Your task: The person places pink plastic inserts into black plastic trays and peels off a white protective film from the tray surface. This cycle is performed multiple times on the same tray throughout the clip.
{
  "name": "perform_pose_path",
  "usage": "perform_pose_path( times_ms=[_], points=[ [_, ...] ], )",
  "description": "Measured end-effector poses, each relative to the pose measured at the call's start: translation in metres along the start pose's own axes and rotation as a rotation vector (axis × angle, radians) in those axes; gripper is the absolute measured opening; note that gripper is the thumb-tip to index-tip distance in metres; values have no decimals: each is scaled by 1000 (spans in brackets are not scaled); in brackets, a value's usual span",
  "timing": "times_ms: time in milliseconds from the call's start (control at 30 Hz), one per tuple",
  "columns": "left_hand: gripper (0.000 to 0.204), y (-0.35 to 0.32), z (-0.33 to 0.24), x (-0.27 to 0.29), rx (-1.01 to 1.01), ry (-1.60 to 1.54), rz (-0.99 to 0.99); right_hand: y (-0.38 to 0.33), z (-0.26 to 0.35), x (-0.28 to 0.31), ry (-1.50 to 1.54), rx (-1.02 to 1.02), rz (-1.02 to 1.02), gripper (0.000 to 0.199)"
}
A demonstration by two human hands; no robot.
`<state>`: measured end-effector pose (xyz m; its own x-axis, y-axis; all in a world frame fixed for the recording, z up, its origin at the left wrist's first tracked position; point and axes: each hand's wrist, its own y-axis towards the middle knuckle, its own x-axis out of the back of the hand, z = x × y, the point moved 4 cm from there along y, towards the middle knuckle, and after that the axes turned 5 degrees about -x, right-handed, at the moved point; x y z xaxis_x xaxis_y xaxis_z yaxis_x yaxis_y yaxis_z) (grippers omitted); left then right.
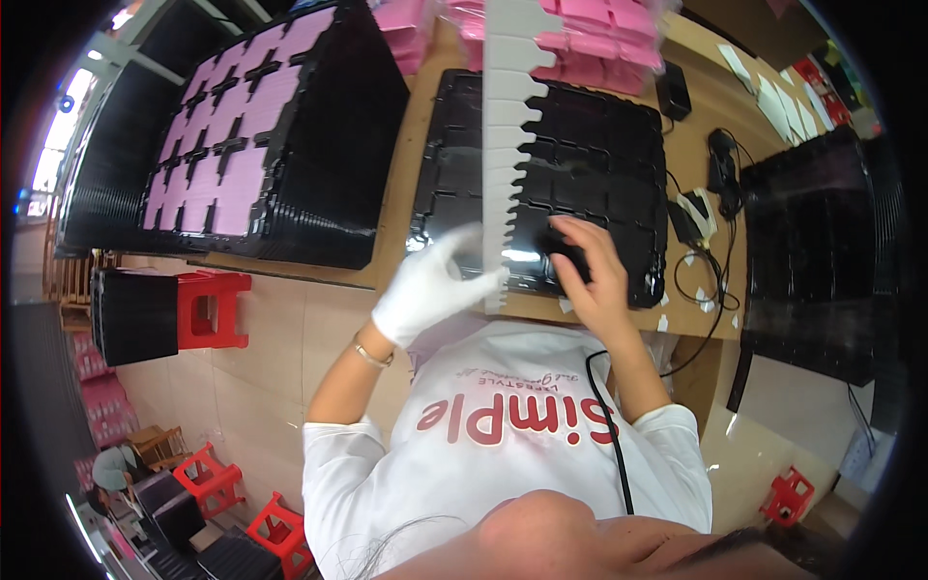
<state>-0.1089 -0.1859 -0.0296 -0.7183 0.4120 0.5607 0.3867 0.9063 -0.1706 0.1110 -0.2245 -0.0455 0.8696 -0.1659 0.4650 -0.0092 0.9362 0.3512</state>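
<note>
My left hand [430,280], in a white glove, grips the lower end of a long white notched strip [507,126] that stands up toward the camera. My bare right hand [594,275] is just right of the strip, fingers closed on a small black object [564,253]. Both hands hover over the near edge of a glossy black moulded tray [619,145] lying on the brown table [401,145]. The gloved hand is blurred.
A tall stack of black trays [242,135] filled with pink pieces sits at the left. Pink boxes [599,34] lie behind the tray. Black devices with cables [720,169] and another black tray stack [812,251] are at the right. Red stools [213,309] stand on the floor.
</note>
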Motion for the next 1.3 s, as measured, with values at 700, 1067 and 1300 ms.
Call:
perform_pose_path(
  times_ms=[700, 1067, 1300],
  points=[
    [5, 20, 54, 8, 129, -752, -449, 15, 34, -62, -69, 349, 9, 17],
    [18, 31, 58, 32, 122, -870, -674, 62, 12, -91, 223, -330, 527, 48],
    [12, 28, 73, 23, 74, -879, -574, 52, 7, -99, 324, -619, 421, 7]
  ],
)
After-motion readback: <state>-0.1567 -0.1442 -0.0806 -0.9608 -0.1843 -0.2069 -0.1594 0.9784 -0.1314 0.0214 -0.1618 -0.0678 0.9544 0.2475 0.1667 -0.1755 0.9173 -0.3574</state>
